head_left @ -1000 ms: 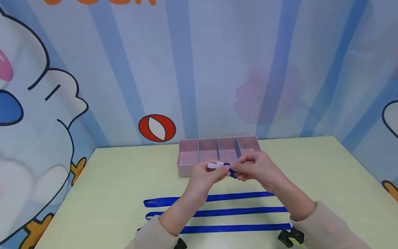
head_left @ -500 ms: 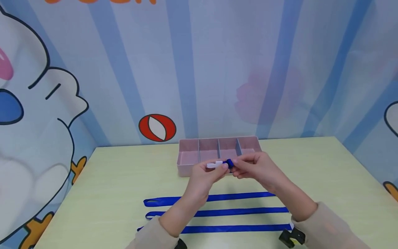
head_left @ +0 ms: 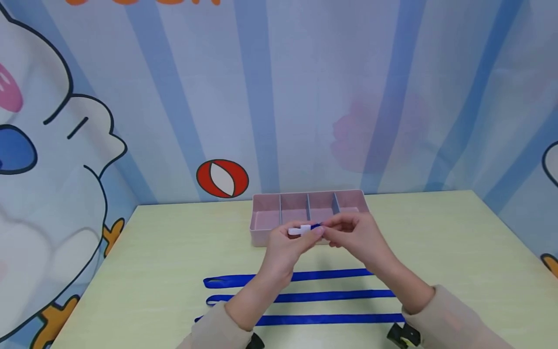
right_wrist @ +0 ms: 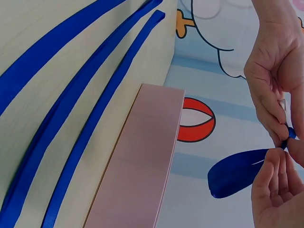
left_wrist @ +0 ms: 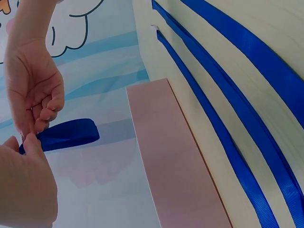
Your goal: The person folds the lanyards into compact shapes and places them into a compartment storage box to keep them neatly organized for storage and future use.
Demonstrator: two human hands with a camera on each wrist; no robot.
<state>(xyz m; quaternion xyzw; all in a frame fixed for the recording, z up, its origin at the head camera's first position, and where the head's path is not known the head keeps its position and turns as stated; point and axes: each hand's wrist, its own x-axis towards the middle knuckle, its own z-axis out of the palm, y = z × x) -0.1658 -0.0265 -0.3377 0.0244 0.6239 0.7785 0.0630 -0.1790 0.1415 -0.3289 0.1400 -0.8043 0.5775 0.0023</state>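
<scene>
A blue lanyard with a white clip [head_left: 299, 230] is held between both hands above the table, in front of the pink box. My left hand [head_left: 285, 247] pinches it near the clip, thumb on top. The thumb and fingers of my right hand [head_left: 355, 237] pinch the blue band right beside the left fingertips. A loop of the blue band [right_wrist: 235, 173] hangs below the fingers in the right wrist view; in the left wrist view this blue loop [left_wrist: 69, 134] also shows. Fingers cover the part where the band is gathered.
Three more blue lanyards, the far one [head_left: 331, 274], the middle one [head_left: 333, 295] and the near one [head_left: 331, 319], lie side by side across the table [head_left: 174, 252]. Behind the hands, the pink four-compartment box [head_left: 259, 237] stands against the printed backdrop [head_left: 301, 97].
The bunched blue part that stuck up between the fingertips is now mostly hidden. My right hand has shifted slightly left, closer to the left. The left hand keeps its hold.
</scene>
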